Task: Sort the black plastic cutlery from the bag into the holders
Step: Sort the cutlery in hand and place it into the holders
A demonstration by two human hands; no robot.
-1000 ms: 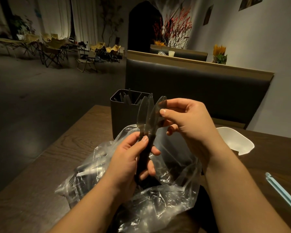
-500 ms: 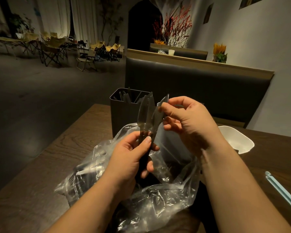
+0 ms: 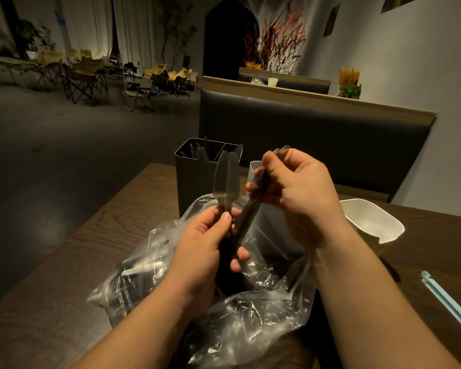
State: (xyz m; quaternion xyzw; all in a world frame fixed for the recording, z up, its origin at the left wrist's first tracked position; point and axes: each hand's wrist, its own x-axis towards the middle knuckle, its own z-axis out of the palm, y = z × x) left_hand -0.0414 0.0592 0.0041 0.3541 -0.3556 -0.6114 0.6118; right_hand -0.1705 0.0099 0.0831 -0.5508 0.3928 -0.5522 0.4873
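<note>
A clear bag (image 3: 250,315) lies crumpled on the worktop (image 3: 64,262). Above it the left hand (image 3: 205,249) grips two knives (image 3: 225,179) by their handles, blades upright. Behind stands a dark holder (image 3: 194,182) with cutlery inside. The right hand (image 3: 298,190) pinches another piece (image 3: 246,214), tilted, its lower end beside the left fingers. A white tray (image 3: 373,222) sits at the right.

My left hand (image 3: 205,246) holds plastic knives (image 3: 225,179) with smoky, glossy blades. The knife (image 3: 246,217) in my right hand (image 3: 296,193) shows a darker, duller handle. The bag (image 3: 250,310) is clear, crinkled, shiny film, the table (image 3: 64,275) dark grained wood, the cutlery holder (image 3: 194,187) matt, and the white tub (image 3: 370,222) smooth.
</note>
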